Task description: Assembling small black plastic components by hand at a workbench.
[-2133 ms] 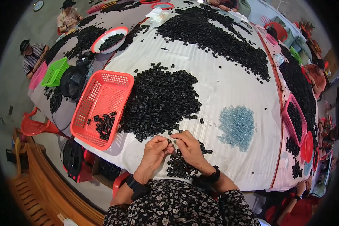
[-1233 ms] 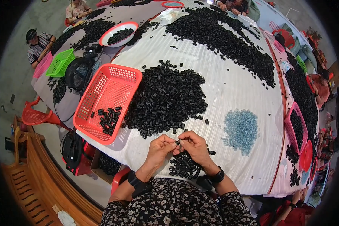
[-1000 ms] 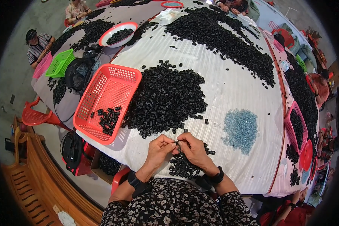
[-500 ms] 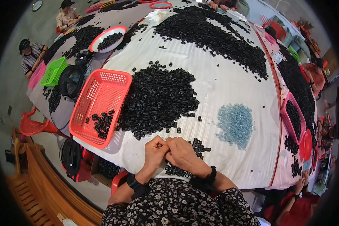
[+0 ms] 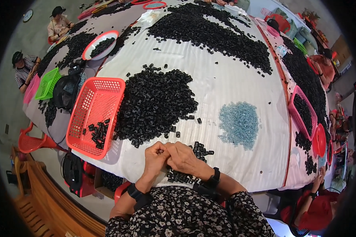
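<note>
Black small parts (image 5: 186,168) lay in a little heap at the near edge of the table (image 5: 225,79), just in front of the person and partly under the right wrist. The left hand (image 5: 155,156) and the right hand (image 5: 182,157) were pressed together above this heap, with the fingertips of both meeting at one spot. The fingers of both hands were curled and pinched, but whatever sat between them was too small to see, so I cannot tell if they were closed on a part. Each wrist carried a dark band.

Behind the hands, a much bigger pile of black parts (image 5: 154,104) was spread on the white striped cloth. To the left of this pile stood a red plastic basket (image 5: 95,114), touching the pile's edge, with a few black parts in its near corner. To the right of the hands, well apart from the black pile, was a smaller heap of pale blue pieces (image 5: 239,124). A long band of black parts (image 5: 209,33) covered the far side of the table. At the right edge stood a pink basket (image 5: 302,112) with black parts inside. A green basket (image 5: 47,83) stood far left, near a seated person (image 5: 23,69).
</note>
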